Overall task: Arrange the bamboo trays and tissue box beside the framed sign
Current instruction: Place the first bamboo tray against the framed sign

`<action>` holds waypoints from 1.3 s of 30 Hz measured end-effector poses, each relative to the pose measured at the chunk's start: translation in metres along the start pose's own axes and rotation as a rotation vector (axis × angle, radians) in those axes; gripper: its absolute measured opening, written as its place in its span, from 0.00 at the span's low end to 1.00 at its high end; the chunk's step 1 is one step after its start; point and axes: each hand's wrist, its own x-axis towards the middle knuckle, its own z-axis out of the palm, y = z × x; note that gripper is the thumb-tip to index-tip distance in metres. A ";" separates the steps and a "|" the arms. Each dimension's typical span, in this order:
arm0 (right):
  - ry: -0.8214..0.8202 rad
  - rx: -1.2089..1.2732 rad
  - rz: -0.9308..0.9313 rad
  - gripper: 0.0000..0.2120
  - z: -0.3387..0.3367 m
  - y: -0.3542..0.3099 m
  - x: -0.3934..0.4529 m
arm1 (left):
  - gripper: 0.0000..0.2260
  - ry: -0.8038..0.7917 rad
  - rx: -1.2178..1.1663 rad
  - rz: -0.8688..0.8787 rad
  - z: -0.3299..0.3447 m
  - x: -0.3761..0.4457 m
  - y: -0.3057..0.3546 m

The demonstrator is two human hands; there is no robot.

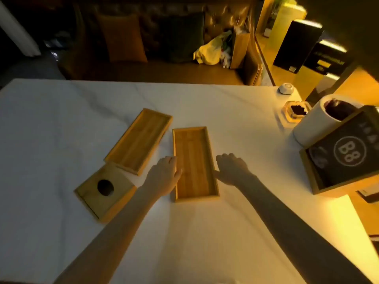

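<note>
2 bamboo trays, a tissue box and a framed sign share a white table (205, 232). The near tray (194, 162) lies lengthwise in front of the person, empty, and both hands flank it. The left hand (164, 174) rests against the tray's left rim, fingers curled at the wall. The right hand (232, 168) sits at the right rim, thumb touching or almost touching the wall, fingers arched and loose. Neither hand is closed round the tray — it looks like a light 2-sided bracket, with the tray flat on the table.

The far tray (139, 140) lies tilted to the left, its near corner just beside the box (104, 190), which sits at the left with its round hole facing up. The sign (344, 154), marked B8, stands at the right edge, well apart from all 3 pieces, with a white cylinder (320, 119) and a small ashtray (296, 112) behind it.

The step in hand seems to be the first tray — none of the 3 yet sits beside the sign. The next move calls for pinching both long walls firmly, then sliding or lifting the tray rightward and squaring it to the sign's frame, leaving room for the other tray and the box.
</note>
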 end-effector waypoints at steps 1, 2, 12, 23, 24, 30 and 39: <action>-0.026 0.031 0.033 0.16 0.009 0.000 -0.001 | 0.16 -0.035 -0.011 -0.034 0.011 -0.002 -0.003; -0.023 0.096 0.054 0.18 0.019 0.001 0.000 | 0.18 -0.028 -0.039 -0.065 0.020 -0.003 -0.006; 0.023 0.241 0.167 0.28 0.109 0.014 -0.009 | 0.26 -0.062 -0.017 -0.257 0.084 -0.027 -0.012; -0.049 0.543 0.281 0.27 0.096 0.005 -0.009 | 0.24 -0.226 -0.346 -0.451 0.083 -0.018 -0.007; -0.052 0.573 0.275 0.27 0.093 0.005 -0.010 | 0.22 -0.236 -0.365 -0.461 0.080 -0.018 -0.008; -0.095 0.703 0.255 0.23 0.075 0.003 -0.015 | 0.09 -0.113 -0.699 -0.548 0.047 -0.018 -0.007; -0.181 0.964 0.155 0.22 0.043 -0.008 -0.033 | 0.21 -0.250 -1.231 -0.635 0.015 -0.025 -0.023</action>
